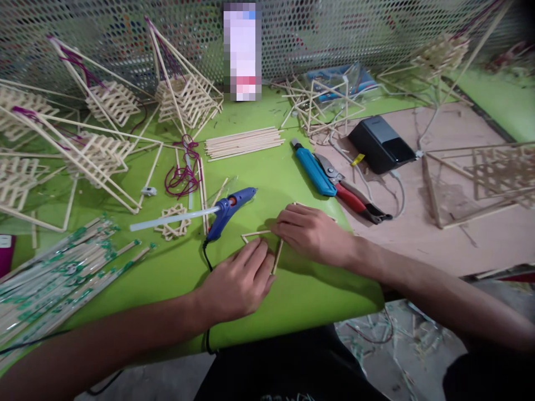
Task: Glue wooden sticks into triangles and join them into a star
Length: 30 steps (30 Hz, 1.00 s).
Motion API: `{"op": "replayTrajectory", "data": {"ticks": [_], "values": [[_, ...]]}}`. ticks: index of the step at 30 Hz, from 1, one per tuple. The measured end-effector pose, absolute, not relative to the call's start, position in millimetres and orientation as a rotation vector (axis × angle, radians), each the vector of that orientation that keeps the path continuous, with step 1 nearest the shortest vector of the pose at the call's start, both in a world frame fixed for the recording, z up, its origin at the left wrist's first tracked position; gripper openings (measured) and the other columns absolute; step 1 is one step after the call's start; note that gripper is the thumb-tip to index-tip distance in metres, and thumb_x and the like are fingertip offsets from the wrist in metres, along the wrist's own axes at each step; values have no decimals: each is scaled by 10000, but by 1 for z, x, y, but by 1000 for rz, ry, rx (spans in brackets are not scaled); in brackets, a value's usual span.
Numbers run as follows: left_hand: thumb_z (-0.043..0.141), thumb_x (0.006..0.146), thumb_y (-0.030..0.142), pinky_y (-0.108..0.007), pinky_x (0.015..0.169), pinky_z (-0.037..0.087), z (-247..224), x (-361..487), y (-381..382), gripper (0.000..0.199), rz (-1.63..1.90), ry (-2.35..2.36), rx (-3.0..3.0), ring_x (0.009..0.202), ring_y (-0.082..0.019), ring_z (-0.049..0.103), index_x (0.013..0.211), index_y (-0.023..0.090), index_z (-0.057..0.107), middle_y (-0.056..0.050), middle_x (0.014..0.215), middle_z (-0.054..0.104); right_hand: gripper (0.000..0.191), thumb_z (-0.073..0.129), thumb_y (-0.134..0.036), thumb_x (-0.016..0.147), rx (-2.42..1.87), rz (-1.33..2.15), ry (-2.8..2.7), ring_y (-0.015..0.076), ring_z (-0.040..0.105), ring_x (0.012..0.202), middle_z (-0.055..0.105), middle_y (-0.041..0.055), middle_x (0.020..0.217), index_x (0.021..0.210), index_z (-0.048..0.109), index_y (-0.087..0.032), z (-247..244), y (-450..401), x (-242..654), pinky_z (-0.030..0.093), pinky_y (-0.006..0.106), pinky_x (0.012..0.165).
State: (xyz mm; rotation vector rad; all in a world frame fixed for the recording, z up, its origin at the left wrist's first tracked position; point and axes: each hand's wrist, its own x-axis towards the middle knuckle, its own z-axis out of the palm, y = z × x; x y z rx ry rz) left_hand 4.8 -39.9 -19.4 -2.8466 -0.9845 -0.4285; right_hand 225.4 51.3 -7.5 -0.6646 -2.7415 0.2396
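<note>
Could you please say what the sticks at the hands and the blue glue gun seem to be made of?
The sticks: probably bare wood or bamboo, given their pale tan colour and lack of gloss. The glue gun: likely moulded plastic, smooth and solid blue with a slight sheen.

The left hand (242, 278) and right hand (311, 234) hide parts of the thin pale wooden sticks (278, 255) from me; by the green surface (317, 303)'s far edge, a pale upright rectangle (240, 53) is pixelated beyond reading.

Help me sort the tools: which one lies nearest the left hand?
The blue glue gun, just beyond the left hand; the teal tool and pliers lie past the right hand.
</note>
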Motion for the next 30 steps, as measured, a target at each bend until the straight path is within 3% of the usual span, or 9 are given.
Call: {"op": "replayTrajectory", "data": {"ticks": [16,26,30], "values": [[574,949,285,-402,968,581,-17,4,-39,398,-476,-970,-2812,1171,-325,646,1209,-12,629,-227,1215,673,196,513,-173,990,-696,210,-2698,168,531,789,629,56,820,889,679,-147,-13,51,224,445,301,735],[587,940,274,-404,993,571,-18,5,-41,390,-490,-947,-2805,1170,-328,652,1195,-15,648,-239,1219,675,129,546,-163,973,-641,-68,-2635,188,612,811,693,80,875,943,665,-124,-1,59,231,476,327,716],[591,939,268,-393,987,577,-17,4,-41,384,-514,-934,-2794,1164,-319,660,1195,-11,657,-232,1208,686,116,561,-169,971,-786,244,-2443,183,661,823,714,68,880,994,672,-145,4,66,236,531,324,759]]}}
